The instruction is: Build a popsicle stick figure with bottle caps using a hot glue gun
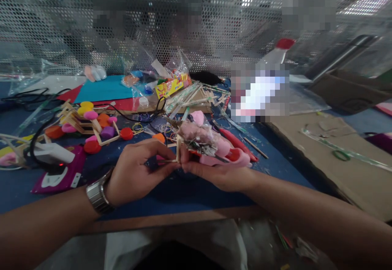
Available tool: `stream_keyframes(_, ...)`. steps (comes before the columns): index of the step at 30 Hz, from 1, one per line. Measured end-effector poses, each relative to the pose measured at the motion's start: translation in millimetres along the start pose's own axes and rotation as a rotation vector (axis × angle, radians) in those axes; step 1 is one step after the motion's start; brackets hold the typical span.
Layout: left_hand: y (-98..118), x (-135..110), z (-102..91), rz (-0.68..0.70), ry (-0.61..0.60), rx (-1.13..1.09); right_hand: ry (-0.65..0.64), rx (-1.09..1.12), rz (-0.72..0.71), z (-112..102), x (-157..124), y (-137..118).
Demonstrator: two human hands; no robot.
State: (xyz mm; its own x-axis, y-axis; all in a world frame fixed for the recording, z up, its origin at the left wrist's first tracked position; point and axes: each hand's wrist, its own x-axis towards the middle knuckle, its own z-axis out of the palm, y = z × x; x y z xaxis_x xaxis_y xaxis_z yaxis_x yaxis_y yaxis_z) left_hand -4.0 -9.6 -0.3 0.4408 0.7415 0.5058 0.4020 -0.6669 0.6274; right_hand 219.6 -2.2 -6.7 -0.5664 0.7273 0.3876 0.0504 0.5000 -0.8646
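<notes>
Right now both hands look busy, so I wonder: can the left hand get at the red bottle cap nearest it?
Probably yes: the red bottle cap lies uncovered just beyond the left hand, nothing between. That hand pinches a wooden stick, though, and would have to release it.

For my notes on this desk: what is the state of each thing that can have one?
left hand, fingers pinched on the wooden stick
right hand, closed around the pink bundle
bottle, red cap on
stick frame, lying flat on the table
</notes>
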Motion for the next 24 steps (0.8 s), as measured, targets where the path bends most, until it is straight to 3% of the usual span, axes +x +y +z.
stream_keyframes(5,0,1,-0.1,-0.041,0.024,-0.021,0.039,0.044,0.060,-1,-4,-1)
stream_keyframes(9,0,2,1.5,-0.125,0.054,-0.202,0.111,0.094,0.175,-3,-8,2)
stream_keyframes(15,-1,3,4.6,-0.322,0.045,-0.527,0.152,0.094,0.139,-5,-4,5)
stream_keyframes(19,-2,7,5.7,-0.347,0.138,-0.591,0.142,0.128,0.172,-4,-4,5)
stream_keyframes(24,-9,7,6.5,-0.525,0.180,-0.659,0.155,0.206,0.185,-3,-5,14)
